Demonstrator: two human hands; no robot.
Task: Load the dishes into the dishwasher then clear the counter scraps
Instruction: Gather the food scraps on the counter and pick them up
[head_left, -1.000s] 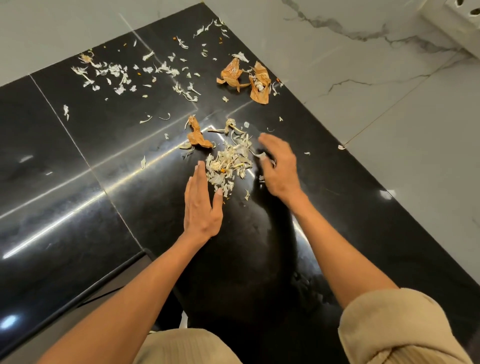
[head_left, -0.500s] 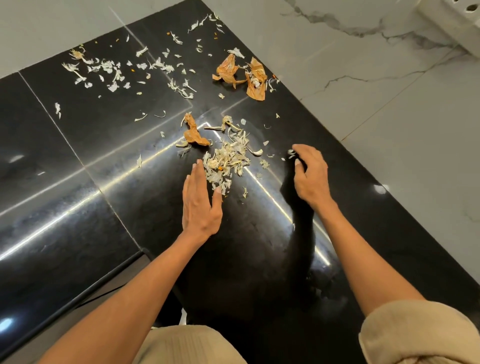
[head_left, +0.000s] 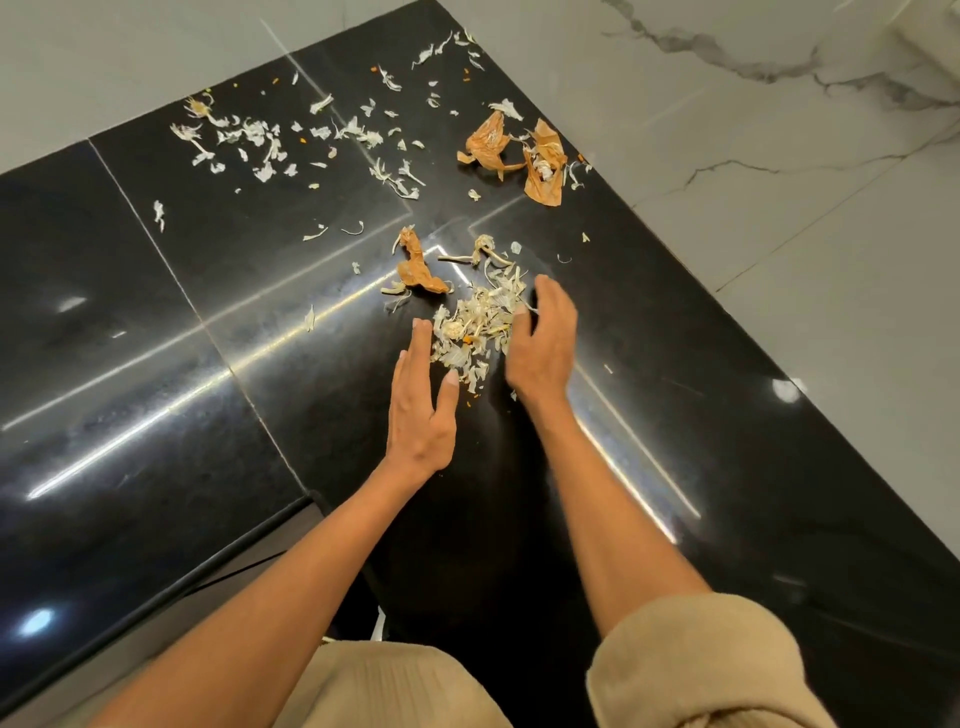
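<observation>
While both hands, left hand (head_left: 421, 415) flat & right hand (head_left: 543, 338) loosely cupped, corral scrap pile (head_left: 478, 327) mid-frame, next: sweep upper-left bits (head_left: 260, 145) in

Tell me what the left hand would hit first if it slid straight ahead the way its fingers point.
The left hand points up and slightly right, so it would likely meet the pile of pale peelings first; its fingertips sit at the pile's left edge. Further on lies an orange peel. Height above the counter is unclear.
</observation>
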